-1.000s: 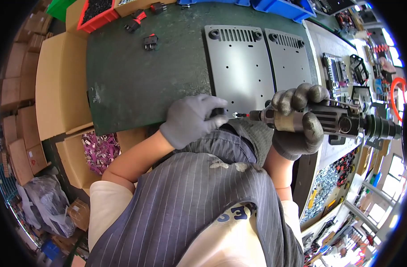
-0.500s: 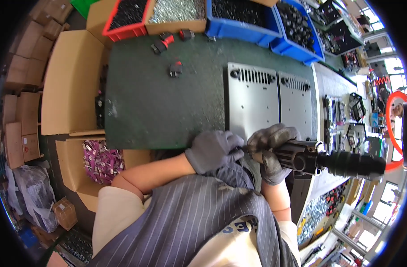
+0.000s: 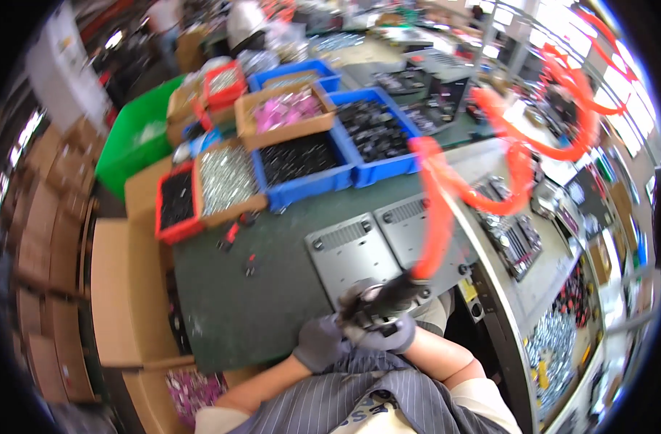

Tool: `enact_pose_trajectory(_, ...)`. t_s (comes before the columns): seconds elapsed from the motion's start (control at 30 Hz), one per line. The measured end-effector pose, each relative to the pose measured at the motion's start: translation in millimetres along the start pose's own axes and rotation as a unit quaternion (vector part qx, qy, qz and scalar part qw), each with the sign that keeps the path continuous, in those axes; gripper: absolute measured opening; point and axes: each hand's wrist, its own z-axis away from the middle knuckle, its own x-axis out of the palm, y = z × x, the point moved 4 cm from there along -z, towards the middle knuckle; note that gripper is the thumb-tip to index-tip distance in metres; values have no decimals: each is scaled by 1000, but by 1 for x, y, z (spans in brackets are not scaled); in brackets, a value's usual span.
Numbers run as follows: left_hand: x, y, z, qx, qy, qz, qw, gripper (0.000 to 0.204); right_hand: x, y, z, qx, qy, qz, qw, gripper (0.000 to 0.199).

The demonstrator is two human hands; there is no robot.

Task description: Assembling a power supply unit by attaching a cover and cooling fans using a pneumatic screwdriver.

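My right hand (image 3: 390, 338), in a grey glove, grips a black pistol-shaped power tool (image 3: 397, 295), probably an air screwdriver. A red coiled hose (image 3: 433, 217) rises from the tool's end. My left hand (image 3: 320, 343), gloved too, is close beside the tool's front at the table edge; its fingers are hidden and blurred. Just beyond my hands, a grey metal plate (image 3: 348, 259) with a row of slots and black feet lies flat. A second, similar plate (image 3: 411, 246) sits to its right, partly covered by the hose.
Small black-and-red parts (image 3: 231, 235) lie on the green tabletop (image 3: 236, 318). Along its far side stand a red bin (image 3: 178, 233), a carton of silvery pieces (image 3: 229, 181) and blue bins (image 3: 309, 189). An open carton (image 3: 117, 289) stands left, a metal-edged bench (image 3: 500, 289) right.
The view has tilted up and shifted, bringing in more of the bins and the hose. The tool's rear end, which pointed right, now points up and away. My hands have stayed close together.
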Motion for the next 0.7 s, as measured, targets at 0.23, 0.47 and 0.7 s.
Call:
enact_pose_trajectory(0.23, 0, -10, 4, -28, 22, 54, 998, 27, 1, -9, -10, 37, -95, 60, 993, 26)
enact_pose_trajectory(0.47, -14, 10, -8, -42, -19, -54, 997, 37, -9, 0, -10, 78, -92, -2, 993, 28)
enact_pose_trajectory(0.7, -21, 14, -22, -16, -26, 60, 998, 40, -7, -19, -25, 65, -120, -21, 990, 31)
